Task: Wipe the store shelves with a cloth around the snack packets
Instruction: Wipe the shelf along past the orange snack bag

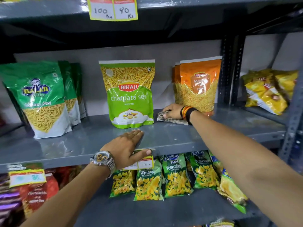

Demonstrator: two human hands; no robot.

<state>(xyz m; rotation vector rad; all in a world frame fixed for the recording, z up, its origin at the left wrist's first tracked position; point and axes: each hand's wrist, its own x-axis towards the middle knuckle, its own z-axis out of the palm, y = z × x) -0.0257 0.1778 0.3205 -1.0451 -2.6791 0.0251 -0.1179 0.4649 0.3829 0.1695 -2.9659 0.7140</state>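
My right hand [172,110] pressed a crumpled, patterned cloth [170,119] flat against the grey metal shelf [82,141], working the gap between the green Bikaji chatpata sev packet [129,94] and the orange Bikaji moong dal packets [196,86] — the wiping step was in hand, by my judgement, with the stretch in front of and left of the sev packet not yet reached. The fingers lay together, curled down over the cloth, palm bearing on it rather than pinching. The cloth sat on the shelf just right of the sev packet's base, its long axis running left to right along the shelf, one end poking toward the packet, the other under my wrist. My left hand [129,146] rested open on the shelf's front edge — fingers together and flat on top, thumb hooked over the lip beside the yellow price tag [144,163]. The next pass, I reckoned, called for sliding the cloth around the upright packet's foot without tipping it. The Balaji packets [37,99] stood well to the left.
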